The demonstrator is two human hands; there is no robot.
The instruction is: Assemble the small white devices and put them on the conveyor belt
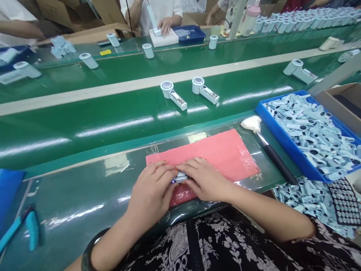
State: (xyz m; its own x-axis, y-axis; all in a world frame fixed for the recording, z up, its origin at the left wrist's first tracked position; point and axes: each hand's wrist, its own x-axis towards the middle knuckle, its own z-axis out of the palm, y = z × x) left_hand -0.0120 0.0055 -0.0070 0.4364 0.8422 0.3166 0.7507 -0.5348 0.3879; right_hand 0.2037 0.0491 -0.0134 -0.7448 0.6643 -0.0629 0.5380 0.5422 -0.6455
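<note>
Over a pink mat (222,150) on the bench, both hands press around one small silvery-blue handheld fan (180,177), mostly covered by fingers. My left hand (153,186) is closed on its left part, where a little lit display shows. From the other side my right hand (203,178) grips the same piece, thumb below and fingers on top. The two hands' fingertips nearly meet. A hammer (267,146) with a white wrapped head and black handle lies right of the mat.
A blue tray (313,131) of light-blue parts stands at right, above more loose parts (307,201). Teal-handled pliers (24,226) lie at left. Fan units (173,94) rest on the green conveyor (118,109). Across it, a co-worker's hand (165,25) works over a white block.
</note>
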